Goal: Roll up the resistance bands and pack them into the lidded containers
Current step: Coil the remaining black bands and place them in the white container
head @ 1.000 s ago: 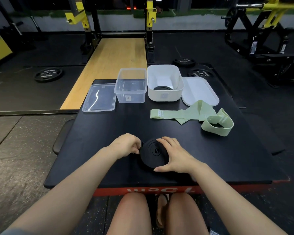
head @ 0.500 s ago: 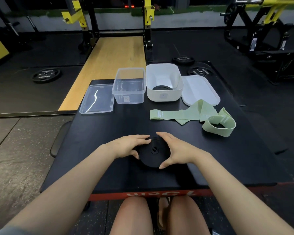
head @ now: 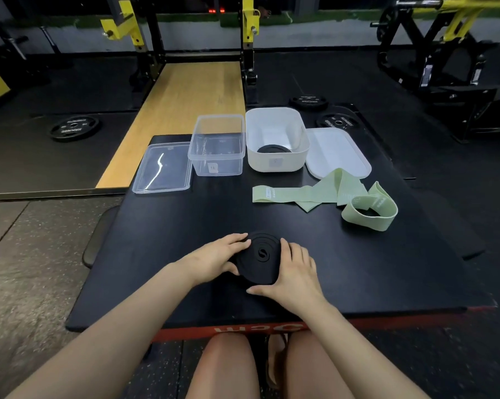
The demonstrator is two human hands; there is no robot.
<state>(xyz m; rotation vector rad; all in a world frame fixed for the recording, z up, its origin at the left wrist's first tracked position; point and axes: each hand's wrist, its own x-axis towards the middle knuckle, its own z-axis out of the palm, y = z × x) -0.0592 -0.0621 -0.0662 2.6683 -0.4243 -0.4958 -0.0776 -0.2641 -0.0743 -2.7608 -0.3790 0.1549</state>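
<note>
A black resistance band [head: 258, 259], wound into a flat coil, lies near the front of the black table [head: 185, 226]. My left hand [head: 214, 257] grips its left side and my right hand [head: 294, 272] wraps its right side, thumb under the near rim. A light green band [head: 309, 194] lies unrolled behind it, next to a second green band [head: 371, 210] standing as a loop. The white container [head: 277, 159] holds another rolled black band [head: 274, 149]. The clear container [head: 218, 148] has nothing in it.
The clear lid [head: 163, 168] lies left of the clear container and the white lid [head: 338, 152] right of the white one. Weight plates [head: 74, 126] lie on the gym floor, a wooden platform [head: 185, 108] runs behind the table, and racks stand beyond.
Both hands have closed in around the black coil, fingers now curled on its sides. The coil looks tighter and slightly raised toward me. The green bands have stayed put.
</note>
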